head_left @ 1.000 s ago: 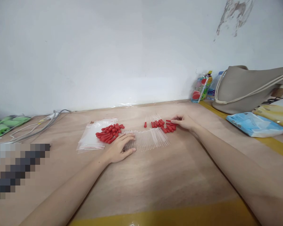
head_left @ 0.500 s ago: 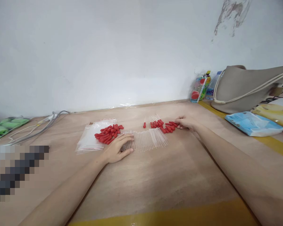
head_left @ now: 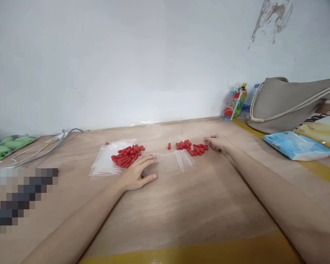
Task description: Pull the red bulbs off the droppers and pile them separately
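My left hand (head_left: 139,172) lies open over the left end of a row of clear glass dropper tubes (head_left: 170,164), fingers and thumb apart. Just left of it is a pile of red rubber bulbs (head_left: 128,156), partly on a stack of clear zip bags (head_left: 104,160). My right hand (head_left: 217,142) is beside the right-hand group of loose red bulbs (head_left: 199,149), with a small gap between. Its forefinger points left, and nothing shows in the fingers. Between the hands, behind the row, several tubes with red bulbs fitted (head_left: 183,144) lie together, with one more (head_left: 169,144) apart.
Grey and white cables (head_left: 57,141) and a green packet (head_left: 11,146) lie at the far left. At the right are bottles (head_left: 232,104), a grey bag (head_left: 283,104) and a blue packet (head_left: 297,145). A white wall (head_left: 154,66) rises behind the table.
My right hand has drawn slightly away from the red bulbs at the right, and its forefinger has straightened. My left hand stays on the glass tubes.
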### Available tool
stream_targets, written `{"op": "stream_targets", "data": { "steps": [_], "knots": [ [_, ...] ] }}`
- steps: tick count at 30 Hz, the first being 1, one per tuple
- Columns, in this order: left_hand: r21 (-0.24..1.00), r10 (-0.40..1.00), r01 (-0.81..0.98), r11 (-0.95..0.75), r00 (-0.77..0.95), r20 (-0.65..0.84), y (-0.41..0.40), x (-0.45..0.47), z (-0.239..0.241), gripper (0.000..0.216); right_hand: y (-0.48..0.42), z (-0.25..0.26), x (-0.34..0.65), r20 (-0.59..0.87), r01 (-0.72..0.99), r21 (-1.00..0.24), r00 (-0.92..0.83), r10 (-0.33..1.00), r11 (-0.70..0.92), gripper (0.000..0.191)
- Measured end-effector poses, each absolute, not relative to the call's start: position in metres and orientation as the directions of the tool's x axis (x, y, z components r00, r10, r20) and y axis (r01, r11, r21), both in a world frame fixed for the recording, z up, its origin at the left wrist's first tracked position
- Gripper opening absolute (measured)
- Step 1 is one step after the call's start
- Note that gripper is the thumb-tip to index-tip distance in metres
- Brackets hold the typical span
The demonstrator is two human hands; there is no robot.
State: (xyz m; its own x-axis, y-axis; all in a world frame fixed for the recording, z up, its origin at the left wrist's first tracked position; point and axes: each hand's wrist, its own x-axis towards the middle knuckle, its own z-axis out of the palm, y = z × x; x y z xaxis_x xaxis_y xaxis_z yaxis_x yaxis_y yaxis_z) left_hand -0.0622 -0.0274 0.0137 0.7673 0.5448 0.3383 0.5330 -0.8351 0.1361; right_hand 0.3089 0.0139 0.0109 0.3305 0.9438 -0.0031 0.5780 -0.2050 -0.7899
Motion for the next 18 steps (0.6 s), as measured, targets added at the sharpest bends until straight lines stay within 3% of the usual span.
{"op": "stream_targets", "data": {
  "steps": [6, 12, 18],
  "knots": [
    [0.130, 0.545, 0.536, -0.834, 0.766, 0.340, -0.027, -0.062, 0.013, 0.045, 0.009, 0.028, 0.278, 0.258, 0.783, -0.620, 0.253, 0.932, -0.041, 0.030],
    [0.141, 0.565, 0.552, -0.822, 0.755, 0.332, -0.027, -0.061, 0.012, 0.047, 0.006, 0.031, 0.243, 0.252, 0.901, -0.430, 0.182, 0.950, -0.058, 0.026],
    [0.146, 0.583, 0.569, -0.810, 0.751, 0.311, -0.029, -0.061, 0.013, 0.046, 0.010, 0.026, 0.242, 0.206, 0.892, -0.432, 0.238, 0.949, -0.130, 0.026]
  ]
}}
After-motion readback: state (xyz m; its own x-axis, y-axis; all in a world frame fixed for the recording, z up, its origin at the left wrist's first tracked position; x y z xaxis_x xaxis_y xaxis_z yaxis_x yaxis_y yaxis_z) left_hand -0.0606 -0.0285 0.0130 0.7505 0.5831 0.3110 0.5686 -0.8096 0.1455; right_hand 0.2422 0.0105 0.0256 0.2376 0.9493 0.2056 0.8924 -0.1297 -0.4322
